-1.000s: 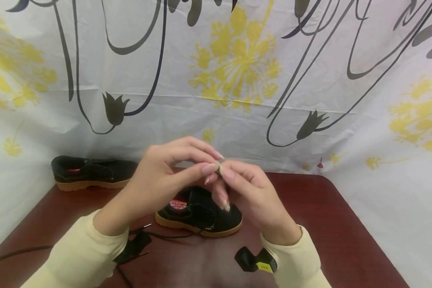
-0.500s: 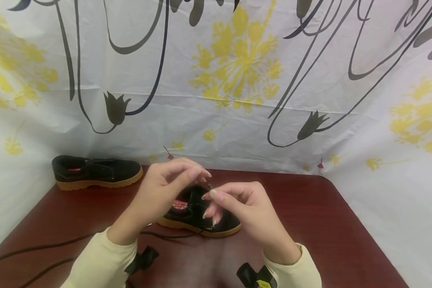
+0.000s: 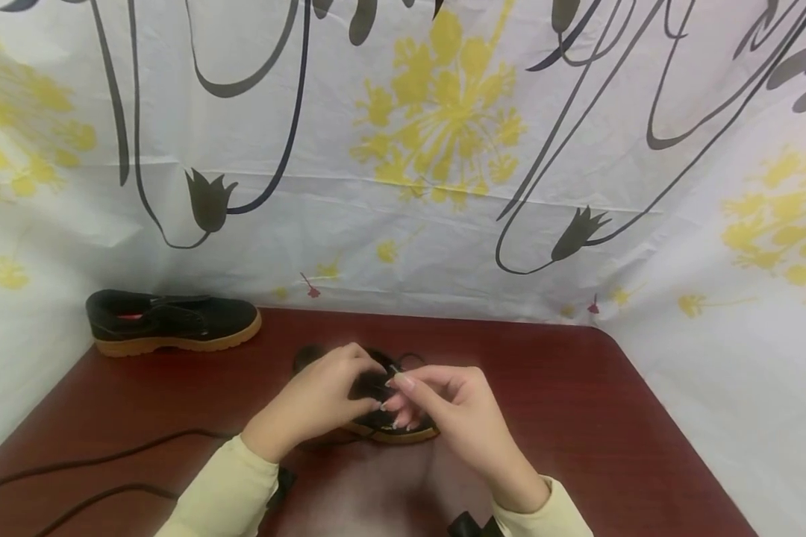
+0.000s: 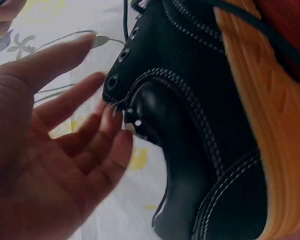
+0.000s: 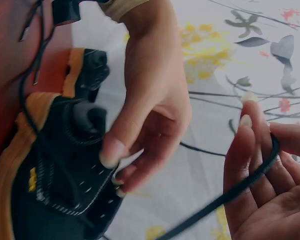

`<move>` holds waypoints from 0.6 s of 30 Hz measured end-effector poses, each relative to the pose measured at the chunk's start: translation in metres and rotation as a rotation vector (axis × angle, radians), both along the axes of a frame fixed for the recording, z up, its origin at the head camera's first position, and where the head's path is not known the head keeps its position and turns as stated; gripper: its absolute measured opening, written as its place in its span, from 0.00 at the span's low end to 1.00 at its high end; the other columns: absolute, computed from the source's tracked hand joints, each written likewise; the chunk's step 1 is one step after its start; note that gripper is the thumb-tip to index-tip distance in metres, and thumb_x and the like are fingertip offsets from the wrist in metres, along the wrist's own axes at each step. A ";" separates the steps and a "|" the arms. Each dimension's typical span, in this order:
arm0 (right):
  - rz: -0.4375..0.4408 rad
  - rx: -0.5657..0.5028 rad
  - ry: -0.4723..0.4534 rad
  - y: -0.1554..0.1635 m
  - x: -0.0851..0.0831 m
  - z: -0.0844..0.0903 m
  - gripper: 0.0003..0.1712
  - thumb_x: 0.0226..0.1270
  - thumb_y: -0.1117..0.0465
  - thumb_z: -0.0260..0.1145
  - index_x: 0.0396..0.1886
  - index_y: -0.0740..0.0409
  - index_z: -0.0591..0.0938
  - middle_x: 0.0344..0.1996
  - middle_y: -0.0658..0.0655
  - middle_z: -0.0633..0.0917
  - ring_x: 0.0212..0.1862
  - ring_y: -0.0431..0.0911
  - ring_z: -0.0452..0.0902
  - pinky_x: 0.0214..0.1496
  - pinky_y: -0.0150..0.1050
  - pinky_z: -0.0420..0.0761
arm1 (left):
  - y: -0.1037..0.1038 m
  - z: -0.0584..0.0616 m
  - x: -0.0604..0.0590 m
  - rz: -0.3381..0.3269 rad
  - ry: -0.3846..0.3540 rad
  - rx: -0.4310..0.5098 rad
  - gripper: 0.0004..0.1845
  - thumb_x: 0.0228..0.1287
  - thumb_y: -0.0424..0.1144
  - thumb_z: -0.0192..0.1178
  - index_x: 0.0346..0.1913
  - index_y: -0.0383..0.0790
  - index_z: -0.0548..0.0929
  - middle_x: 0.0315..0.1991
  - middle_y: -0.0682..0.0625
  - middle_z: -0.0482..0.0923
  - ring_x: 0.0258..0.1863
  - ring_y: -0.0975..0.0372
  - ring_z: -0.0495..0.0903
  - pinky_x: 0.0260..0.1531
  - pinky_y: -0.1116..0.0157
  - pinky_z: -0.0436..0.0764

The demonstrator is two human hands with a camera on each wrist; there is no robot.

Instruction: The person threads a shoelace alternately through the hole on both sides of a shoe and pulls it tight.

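A black shoe (image 3: 403,435) with a tan sole stands on the table, partly hidden behind both hands. My left hand (image 3: 316,399) is at its opening, thumb spread from the fingers. In the left wrist view its fingertips (image 4: 107,117) meet the edge of the eyelet flap (image 4: 124,55), where metal-ringed holes show. Just to the right, my right hand (image 3: 460,410) pinches the end of a dark shoelace (image 5: 225,197) between thumb and forefinger. The lace runs across that palm and down toward the shoe in the right wrist view.
A matching black shoe (image 3: 175,324) stands at the back left of the reddish-brown table (image 3: 578,418). Dark cords (image 3: 107,451) lie across the left side. A patterned sheet (image 3: 443,246) hangs behind and at both sides. A black device (image 3: 473,524) sits by the right wrist.
Both hands have come down from above the shoe toward its opening. The left hand has released the lace end and moved to the shoe's flap; the right hand still pinches the lace.
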State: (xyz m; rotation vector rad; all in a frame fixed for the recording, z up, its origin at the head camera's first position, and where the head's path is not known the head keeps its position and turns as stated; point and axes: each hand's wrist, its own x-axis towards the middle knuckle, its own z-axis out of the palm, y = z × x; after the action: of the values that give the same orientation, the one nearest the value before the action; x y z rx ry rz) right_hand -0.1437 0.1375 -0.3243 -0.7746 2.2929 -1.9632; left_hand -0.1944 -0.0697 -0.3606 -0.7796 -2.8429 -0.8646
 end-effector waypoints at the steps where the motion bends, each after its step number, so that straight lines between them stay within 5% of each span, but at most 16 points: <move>1: -0.004 0.015 -0.015 0.001 -0.001 -0.003 0.14 0.75 0.63 0.62 0.43 0.73 0.85 0.31 0.72 0.88 0.27 0.37 0.85 0.34 0.41 0.88 | 0.000 -0.003 0.000 0.003 -0.019 -0.010 0.19 0.57 0.42 0.75 0.51 0.45 0.86 0.46 0.55 0.80 0.46 0.63 0.80 0.46 0.60 0.81; 10: -0.044 0.166 -0.175 0.006 -0.012 -0.020 0.19 0.77 0.56 0.61 0.50 0.70 0.84 0.38 0.71 0.89 0.31 0.38 0.87 0.38 0.42 0.89 | -0.001 -0.018 -0.006 0.000 -0.057 -0.006 0.10 0.59 0.39 0.73 0.43 0.42 0.88 0.38 0.54 0.82 0.39 0.63 0.82 0.41 0.60 0.82; 18: -0.142 0.352 -0.109 0.002 -0.019 -0.035 0.13 0.75 0.59 0.63 0.42 0.65 0.87 0.32 0.62 0.91 0.30 0.50 0.89 0.33 0.42 0.88 | 0.002 -0.023 -0.008 -0.028 -0.057 0.030 0.08 0.62 0.39 0.71 0.42 0.43 0.89 0.38 0.53 0.85 0.40 0.63 0.84 0.40 0.61 0.82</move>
State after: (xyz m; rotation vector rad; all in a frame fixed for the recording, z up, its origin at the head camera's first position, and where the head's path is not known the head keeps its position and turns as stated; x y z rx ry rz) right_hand -0.1631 0.1396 -0.3590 -0.4735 2.5813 -1.5317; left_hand -0.2023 -0.0679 -0.3835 -0.8053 -2.8675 -0.9467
